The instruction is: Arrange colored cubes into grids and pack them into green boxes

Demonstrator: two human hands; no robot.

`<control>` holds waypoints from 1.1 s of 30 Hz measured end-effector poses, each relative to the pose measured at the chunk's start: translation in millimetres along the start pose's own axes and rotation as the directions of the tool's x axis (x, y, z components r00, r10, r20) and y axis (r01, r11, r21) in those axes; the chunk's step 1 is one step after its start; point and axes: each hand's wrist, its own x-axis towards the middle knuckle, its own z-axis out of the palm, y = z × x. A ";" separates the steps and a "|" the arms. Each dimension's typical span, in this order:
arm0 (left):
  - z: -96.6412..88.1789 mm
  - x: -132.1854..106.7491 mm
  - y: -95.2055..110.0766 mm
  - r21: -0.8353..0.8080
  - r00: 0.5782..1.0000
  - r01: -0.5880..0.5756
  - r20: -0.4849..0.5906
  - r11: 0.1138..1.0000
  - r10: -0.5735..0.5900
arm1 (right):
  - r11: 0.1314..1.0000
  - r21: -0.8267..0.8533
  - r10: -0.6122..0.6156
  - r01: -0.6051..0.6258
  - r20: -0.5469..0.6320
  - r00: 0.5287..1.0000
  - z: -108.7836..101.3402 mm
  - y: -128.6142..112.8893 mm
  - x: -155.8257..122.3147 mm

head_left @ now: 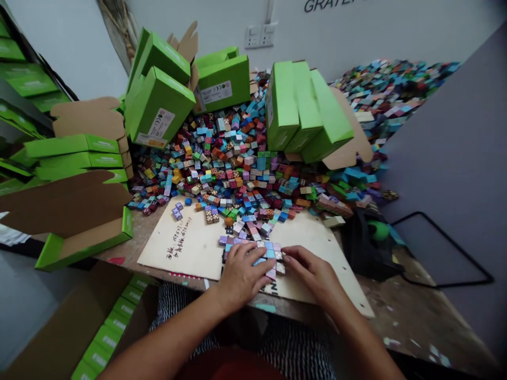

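My left hand (pixel 242 270) lies on a small cluster of coloured cubes (pixel 266 252) set on a pale wooden board (pixel 186 245) at the table's near edge. Its fingers curl over the cubes and press on them. My right hand (pixel 309 268) rests at the right side of the same cluster, fingertips touching the cubes. A big heap of small painted cubes (pixel 233 158) spreads across the table behind the board.
Green cardboard boxes (pixel 160 100) stand at the back left and others (pixel 304 113) lean at the back right. More green boxes (pixel 75 153) are stacked at the left. A carton of packed green boxes (pixel 109 330) sits below. A black cable (pixel 443 248) lies at the right.
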 end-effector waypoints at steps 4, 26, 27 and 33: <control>-1.5 0.7 -1.5 -0.001 1.000 0.009 -0.011 1.000 -0.009 | 1.000 -0.003 -0.024 0.024 0.040 0.999 -5.2 -1.0 1.4; 5.7 -1.3 1.7 -0.021 0.997 0.043 -0.060 0.999 -0.044 | 0.849 -0.282 -0.415 0.447 0.168 0.894 12.1 -21.2 77.7; 4.2 -2.0 0.0 -0.029 0.998 0.028 -0.057 0.999 -0.030 | 0.848 -0.294 -0.410 0.441 0.164 0.897 11.5 -16.8 76.8; -7.8 -11.9 -18.4 -0.043 0.993 0.063 -0.095 0.997 -0.067 | 0.917 -0.275 -0.303 0.289 -0.008 0.953 -14.5 11.4 47.7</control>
